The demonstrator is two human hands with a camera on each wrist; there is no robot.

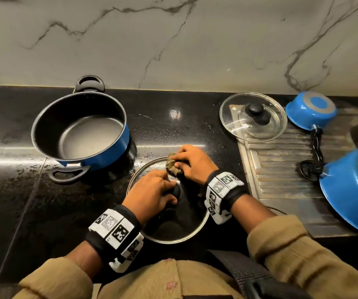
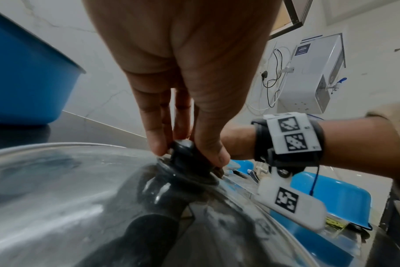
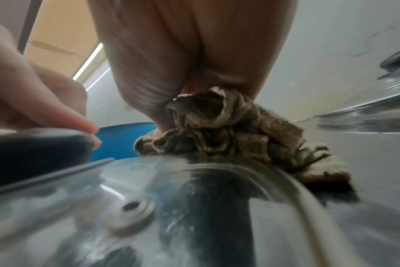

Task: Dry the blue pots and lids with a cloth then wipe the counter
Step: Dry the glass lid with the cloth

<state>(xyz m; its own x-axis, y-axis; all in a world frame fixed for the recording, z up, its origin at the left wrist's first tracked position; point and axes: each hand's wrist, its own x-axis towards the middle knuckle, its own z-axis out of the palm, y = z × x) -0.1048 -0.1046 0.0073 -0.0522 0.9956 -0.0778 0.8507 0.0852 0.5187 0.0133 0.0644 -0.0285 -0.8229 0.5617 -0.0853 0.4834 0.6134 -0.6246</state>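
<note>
The glass lid (image 1: pixel 169 225) lies flat on the black counter (image 1: pixel 22 201) at the near edge, just in front of the person, its dome up and its knob (image 2: pixel 185 153) in the middle. The left hand (image 1: pixel 152 195) pinches that knob between thumb and fingers (image 2: pixel 153 140), steadying the lid, while the right hand (image 1: pixel 192 160) has its fingers closed round a bunched brown cloth (image 3: pixel 228 131) and presses it on the far part of the lid. I judge the lid stiff, fairly heavy for its size and breakable; streaks and droplets on the glass suggest it is wet and so slippery, and its metal rim (image 1: pixel 199 227) gives little to hold, so the knob looks the safest place to grip, with the cloth hand free to work round the dome and rim. The cloth is soft and crumples to fit the curve. To the far left, well apart from the lid, a big blue pot (image 1: pixel 81 130) stands upright with its dark inside showing and its black handles at near and far. To the far right a second glass lid (image 1: pixel 253 117) rests partly on the ribbed steel drainboard (image 1: pixel 281 169), and beside it a small blue saucepan (image 1: pixel 311 110) lies upside down; a larger blue pan (image 1: pixel 351 190) sits overturned at the right edge. Water beads on the counter between the pot and the lids.
</note>
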